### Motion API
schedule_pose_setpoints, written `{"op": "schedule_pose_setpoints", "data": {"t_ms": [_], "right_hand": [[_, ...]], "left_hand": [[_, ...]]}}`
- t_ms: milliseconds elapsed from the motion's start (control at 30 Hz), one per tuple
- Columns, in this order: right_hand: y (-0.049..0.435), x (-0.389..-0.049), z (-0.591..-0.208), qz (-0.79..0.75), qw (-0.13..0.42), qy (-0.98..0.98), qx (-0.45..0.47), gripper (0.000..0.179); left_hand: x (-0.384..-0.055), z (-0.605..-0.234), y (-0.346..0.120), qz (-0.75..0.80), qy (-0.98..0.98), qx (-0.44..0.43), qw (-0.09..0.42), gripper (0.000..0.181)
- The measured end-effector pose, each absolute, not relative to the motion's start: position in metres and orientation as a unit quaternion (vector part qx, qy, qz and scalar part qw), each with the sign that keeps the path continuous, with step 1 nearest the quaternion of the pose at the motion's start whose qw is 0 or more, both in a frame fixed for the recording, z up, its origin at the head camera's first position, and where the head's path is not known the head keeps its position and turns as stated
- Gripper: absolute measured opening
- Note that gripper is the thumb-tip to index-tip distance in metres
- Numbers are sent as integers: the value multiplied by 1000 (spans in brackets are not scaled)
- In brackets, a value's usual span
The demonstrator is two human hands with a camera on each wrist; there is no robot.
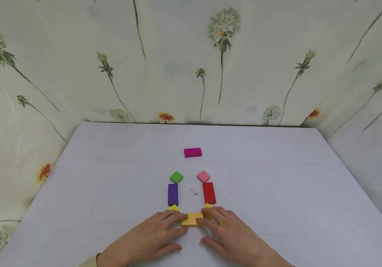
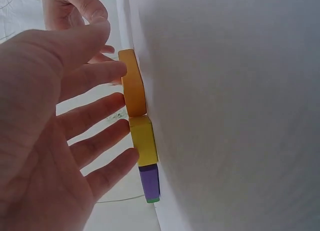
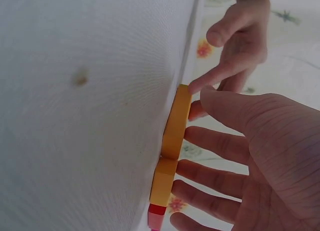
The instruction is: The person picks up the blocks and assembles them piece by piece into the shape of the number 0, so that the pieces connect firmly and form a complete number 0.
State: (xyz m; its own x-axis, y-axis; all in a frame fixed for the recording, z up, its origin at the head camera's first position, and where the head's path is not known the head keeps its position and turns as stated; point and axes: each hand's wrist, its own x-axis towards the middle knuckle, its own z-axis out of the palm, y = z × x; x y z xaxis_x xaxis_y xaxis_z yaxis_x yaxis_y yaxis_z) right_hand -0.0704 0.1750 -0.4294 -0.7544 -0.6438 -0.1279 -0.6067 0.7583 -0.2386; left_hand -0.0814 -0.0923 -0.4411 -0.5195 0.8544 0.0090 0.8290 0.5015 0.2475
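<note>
At the near side of the table lies an orange rectangular block [image 1: 192, 220]. My left hand [image 1: 150, 236] reaches it from the left, fingers extended, fingertips on that block and on a yellow block [image 2: 144, 143] beside it. From the other side my right hand [image 1: 232, 236] rests its fingertips on the orange block and on a second orange block [image 3: 163, 182] at its right end. Both thumbs stay apart from the blocks. Beyond the yellow block lies a purple block [image 1: 173, 194]; a red block [image 1: 209, 193] lies beyond the second orange one. My fingers partly hide the yellow and second orange blocks.
A green block [image 1: 176, 177] sits at the far end of the purple one, and a pink block [image 1: 203, 176] likewise past the red. Farther back lies a magenta block [image 1: 192, 152]. The white-covered table [image 1: 277, 178] meets a flower-patterned curtain [image 1: 177, 74] behind.
</note>
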Motion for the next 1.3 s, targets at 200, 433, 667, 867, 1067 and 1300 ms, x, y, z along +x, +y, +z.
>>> {"op": "schedule_pose_setpoints", "data": {"t_ms": [200,433,667,867,1067,1300], "right_hand": [[173,-73,-428,-86,105,933,-333,48],[172,-76,-426,-89,106,932,-335,47],[175,-80,-419,-126,84,938,-311,43],[185,-105,-410,-151,-2,950,-274,40],[196,-156,-404,-205,-15,947,-246,37],[196,-230,-408,-285,16,923,-258,38]], "left_hand": [[-82,-442,-94,113,865,485,59,43],[-83,-442,-96,107,869,478,64,44],[-83,-441,-97,102,870,477,63,42],[-83,-443,-98,104,868,482,63,41],[-82,-446,-98,97,860,500,39,36],[-83,-444,-98,83,865,492,47,40]]}}
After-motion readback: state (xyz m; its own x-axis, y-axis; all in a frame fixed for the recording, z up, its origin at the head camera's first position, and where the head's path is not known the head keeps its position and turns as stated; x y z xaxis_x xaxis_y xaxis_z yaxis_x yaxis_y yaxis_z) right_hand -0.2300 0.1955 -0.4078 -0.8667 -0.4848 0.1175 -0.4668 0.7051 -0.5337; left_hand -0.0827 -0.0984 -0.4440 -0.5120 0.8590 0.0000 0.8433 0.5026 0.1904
